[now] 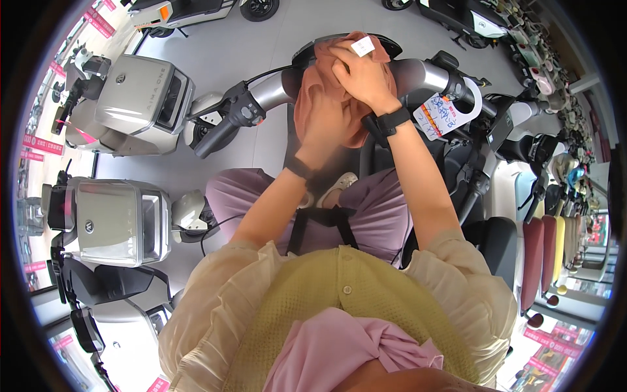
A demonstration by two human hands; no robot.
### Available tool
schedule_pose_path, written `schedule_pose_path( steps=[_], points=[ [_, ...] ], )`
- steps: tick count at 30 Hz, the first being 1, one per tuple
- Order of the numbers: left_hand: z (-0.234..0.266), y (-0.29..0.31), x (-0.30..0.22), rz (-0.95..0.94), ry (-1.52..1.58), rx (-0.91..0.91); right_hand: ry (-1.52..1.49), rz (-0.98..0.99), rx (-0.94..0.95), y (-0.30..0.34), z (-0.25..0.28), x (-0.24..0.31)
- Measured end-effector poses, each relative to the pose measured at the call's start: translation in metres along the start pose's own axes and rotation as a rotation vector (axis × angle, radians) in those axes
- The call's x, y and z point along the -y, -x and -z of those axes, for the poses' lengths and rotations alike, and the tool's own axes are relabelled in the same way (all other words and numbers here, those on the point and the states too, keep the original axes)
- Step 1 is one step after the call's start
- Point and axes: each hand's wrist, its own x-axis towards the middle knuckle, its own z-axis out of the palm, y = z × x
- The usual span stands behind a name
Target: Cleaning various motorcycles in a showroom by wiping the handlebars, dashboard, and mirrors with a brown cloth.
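Note:
A reddish-brown cloth (pixel 309 98) with a small white tag (pixel 362 46) is draped over the middle of a scooter's handlebar (pixel 269 91), hiding what lies beneath. On its upper part rests my right hand (pixel 367 77), fingers bent over the fabric and gripping it. Lower and to the left, my left hand (pixel 324 121) is against the same cloth; it is blurred, and its fingers cannot be made out. Dark bands circle both wrists. The scooter's left grip (pixel 215 135) and silver bar ends stick out on either side of the cloth.
A white hang tag (pixel 450 114) with handwriting hangs from the right handlebar. Grey-beige scooters (pixel 121 219) stand close on the left. More scooters (pixel 467 19) are parked beyond, and a row of coloured seats (pixel 532 261) lines the right. Grey tiled floor (pixel 215 49) lies ahead.

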Motion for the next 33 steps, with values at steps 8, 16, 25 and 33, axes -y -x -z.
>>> schedule_pose_path(
  steps=[8,16,25,33],
  points=[
    [-0.006,0.007,0.008,-0.284,-0.210,-0.170,0.164,0.180,0.080,-0.007,-0.009,0.019],
    [-0.031,0.045,0.045,0.013,-0.017,0.004,-0.260,0.187,-0.115,0.039,-0.026,0.013],
    [0.054,0.097,0.082,0.165,-0.247,-0.115,-0.363,0.046,-0.250,0.107,-0.052,0.086],
    [0.132,0.057,0.095,0.163,-0.483,-0.219,0.079,0.342,-0.149,0.024,-0.070,0.128]
  ],
)
